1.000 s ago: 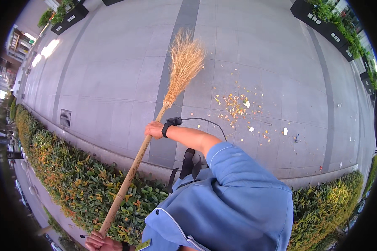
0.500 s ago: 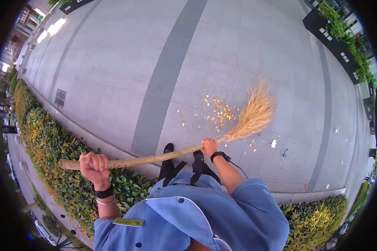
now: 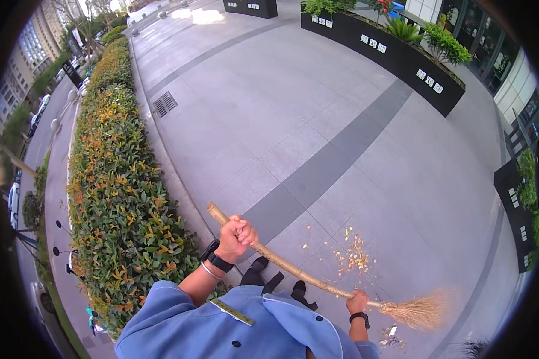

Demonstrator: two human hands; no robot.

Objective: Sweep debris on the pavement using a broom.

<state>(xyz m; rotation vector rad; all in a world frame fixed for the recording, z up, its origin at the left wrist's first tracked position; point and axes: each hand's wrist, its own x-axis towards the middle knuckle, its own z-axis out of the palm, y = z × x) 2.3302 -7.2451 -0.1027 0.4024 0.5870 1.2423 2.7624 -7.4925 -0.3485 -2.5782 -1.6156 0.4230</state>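
Note:
A long broom [image 3: 305, 276] with a bamboo handle slants across in front of me, from upper left to lower right. My left hand [image 3: 238, 232] is closed round the handle near its top end. Lower down, my right hand [image 3: 357, 301] grips the handle just above the bristles. The straw bristle head [image 3: 418, 310] fans out over the paving to the right, its tips slightly blurred. A loose patch of yellow fallen leaves [image 3: 354, 256] lies ahead of my right hand. Below the bristles lies a small heap of litter [image 3: 391, 336] with a white scrap in it.
A leafy hedge [image 3: 126, 197] with a stone kerb [image 3: 164, 155] runs along my left. Grey paving [image 3: 251, 113] with a darker band stretches ahead, with a drain grate [image 3: 164, 104] near the kerb. Black planter boxes [image 3: 377, 51] line the far side and the right [image 3: 514, 209].
My view has swung left, bringing in more hedge and planters. The broom head has moved right, away from the leaves, and the handle now slopes down to the right. Both hands keep their grip.

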